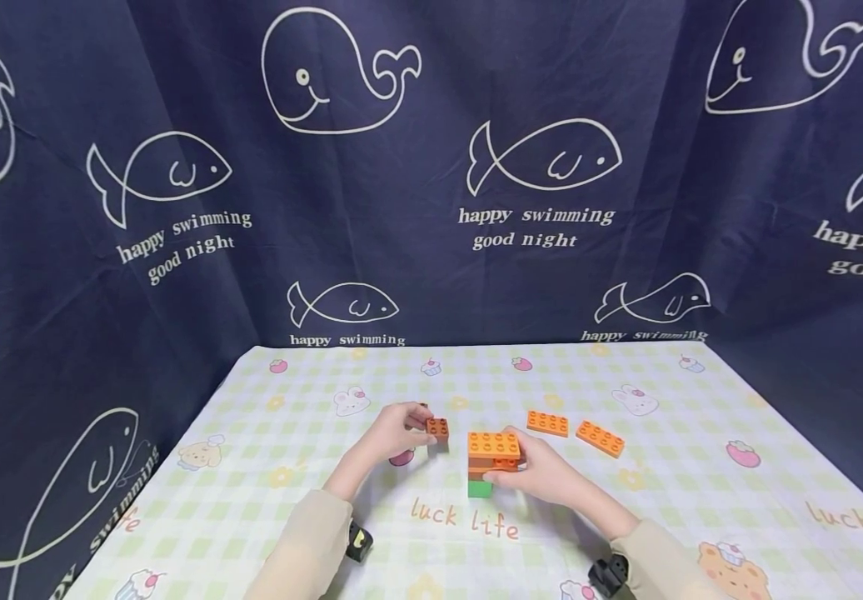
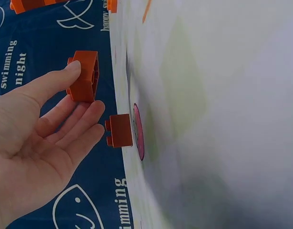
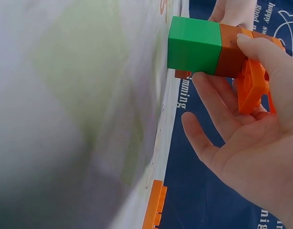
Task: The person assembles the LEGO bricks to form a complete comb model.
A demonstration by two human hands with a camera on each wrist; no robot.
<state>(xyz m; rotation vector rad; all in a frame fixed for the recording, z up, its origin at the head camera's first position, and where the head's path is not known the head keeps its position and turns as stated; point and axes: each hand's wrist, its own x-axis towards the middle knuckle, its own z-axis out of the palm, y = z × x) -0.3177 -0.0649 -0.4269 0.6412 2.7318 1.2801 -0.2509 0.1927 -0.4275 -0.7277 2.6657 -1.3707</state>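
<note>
My left hand [image 1: 394, 435] pinches a small brown building brick [image 2: 84, 78] between thumb and fingers, just off the cloth. Close to its fingertips, a second brown brick [image 2: 121, 130] stands on the table, mostly hidden behind the hand in the head view. With thumb and fingers my right hand [image 1: 544, 473] grips a brick stack [image 1: 493, 446] to the right of the held brick. This stack has a green brick [image 3: 194, 45] at the bottom, brown and orange layers above, and an orange brick [image 1: 493, 443] with studs on top.
Two flat orange bricks, one [image 1: 547, 423] behind the right hand and another [image 1: 600, 438] farther right, lie on the checked tablecloth [image 1: 701, 467]. A dark blue curtain [image 1: 431, 183] with whale and fish drawings hangs behind the table.
</note>
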